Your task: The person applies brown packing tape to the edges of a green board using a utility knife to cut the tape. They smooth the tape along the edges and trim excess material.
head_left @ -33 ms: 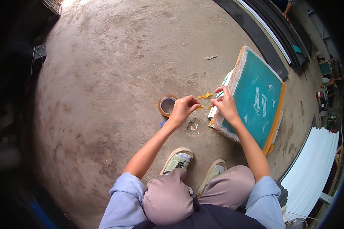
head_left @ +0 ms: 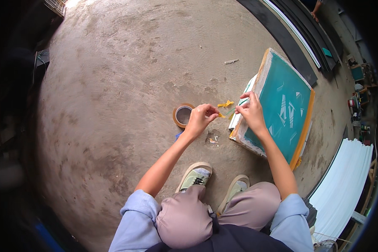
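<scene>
My left hand (head_left: 202, 121) is closed in a pinch on a small piece of yellow tape (head_left: 221, 115), just right of a roll of brown tape (head_left: 176, 116) on the floor. My right hand (head_left: 252, 114) is pinched at the near left edge of a screen-printing frame (head_left: 276, 111) with teal mesh and pale shapes. A thin, greenish, see-through strip (head_left: 231, 112) stretches between the fingertips of both hands. The right fingertips seem closed on its end, though the strip is faint. Another crumpled scrap of yellow tape (head_left: 226, 103) lies beyond the hands.
The frame rests tilted on white pieces (head_left: 248, 87). Scraps (head_left: 213, 140) litter the floor near my shoes (head_left: 196, 176). Long dark panels (head_left: 287, 46) lie at the far right, near another person's hand (head_left: 314, 17). A stack of white sheets (head_left: 344, 185) stands at the right.
My right hand has shifted slightly to the right and away from me, widening the gap between my hands. The left hand stays nearly in place.
</scene>
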